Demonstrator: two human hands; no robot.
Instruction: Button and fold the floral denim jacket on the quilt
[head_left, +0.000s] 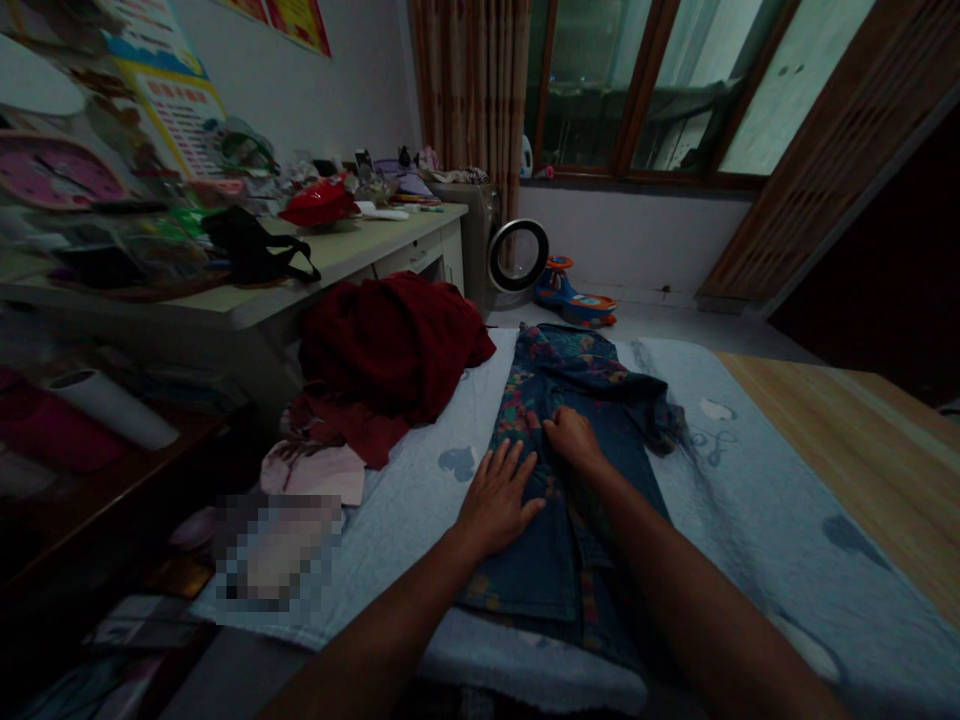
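Observation:
A dark blue denim jacket [525,540] with colourful floral panels is spread on a pale blue blanket [420,530]. One sleeve [637,395] is bent out to the right side. My left hand [501,498] lies flat on the left part of the jacket, fingers spread. Just right of it and a little farther away, my right hand [576,437] is closed, its fingertips pinching the fabric near the middle of the jacket. The cloth right under my right fingers is partly hidden by the hand.
Dark red clothing [397,345] is heaped left of the jacket, with a pale pink cloth [315,470] below it. A cluttered desk [345,258] runs along the left wall. Beyond stand a washing machine with an open round door [518,256] and a ride-on toy [574,300]. Bare wood [847,430] shows at right.

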